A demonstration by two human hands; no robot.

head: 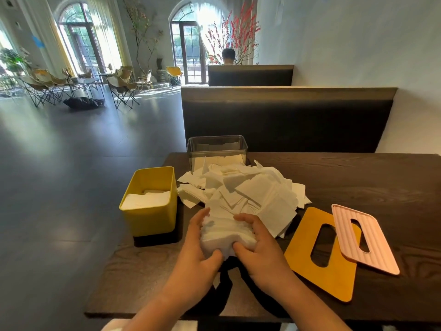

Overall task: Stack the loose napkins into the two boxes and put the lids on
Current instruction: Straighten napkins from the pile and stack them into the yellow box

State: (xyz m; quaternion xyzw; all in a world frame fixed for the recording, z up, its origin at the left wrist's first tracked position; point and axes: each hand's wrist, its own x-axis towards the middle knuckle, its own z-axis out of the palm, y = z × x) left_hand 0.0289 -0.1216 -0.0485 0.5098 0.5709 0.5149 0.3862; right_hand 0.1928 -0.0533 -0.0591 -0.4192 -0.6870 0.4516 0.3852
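Note:
A heap of loose white napkins (248,187) lies in the middle of the dark wooden table (358,182). At its near edge my left hand (198,254) and my right hand (260,249) grip a thick wad of napkins (224,235) between them, thumbs on its near side. A yellow box (150,220) stands at the left, partly filled with stacked napkins. A clear box (216,149) with napkins in it stands behind the heap. An orange lid (305,266) lies flat at the right, and a pink lid (377,242) overlaps its far corner.
The table's left edge runs just beside the yellow box, with open floor beyond. A dark bench back (286,118) stands behind the table. A person sits far back in another booth.

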